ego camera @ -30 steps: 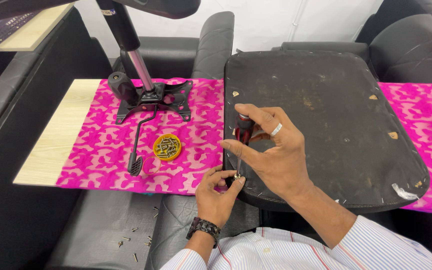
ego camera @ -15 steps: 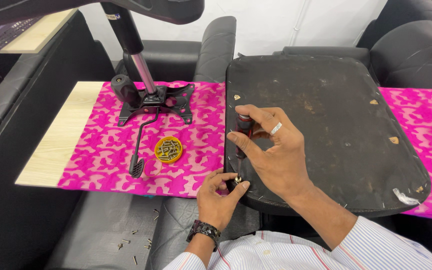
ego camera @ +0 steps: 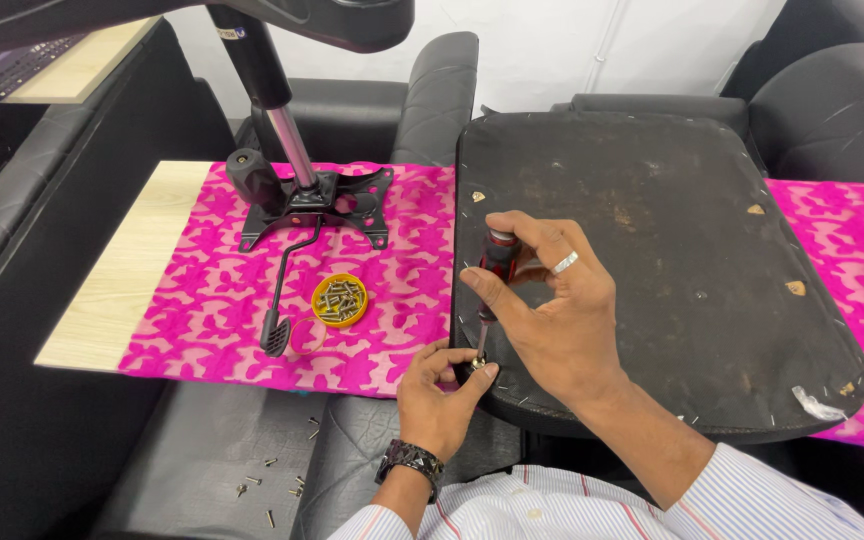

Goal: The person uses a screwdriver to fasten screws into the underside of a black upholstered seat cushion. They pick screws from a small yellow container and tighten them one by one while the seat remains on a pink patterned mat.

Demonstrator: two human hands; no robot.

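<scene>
Right hand wraps the red-and-black handle of a screwdriver; fingers closed around the grip, thumb on the left side, a ring on one finger. The screwdriver stands nearly upright, long axis tilted slightly, handle up and far, tip down and near, meeting the near-left edge of the black seat base.

Left hand sits directly below and just near of the tip. Thumb and forefinger pinched together at the tip, on what looks like a small screw; too small to confirm. So the fastening point lies straight down the shaft from the right hand and right at the left fingertips; the left hand is the nearer of the two.

The seat base lies flat, underside up, overhanging the near edge of the worktop, which is covered by a pink patterned cloth.

Left of the seat: a yellow lid of screws, well apart from both hands, and a black chair mechanism with lever. Loose screws are scattered on the dark seat below.
</scene>
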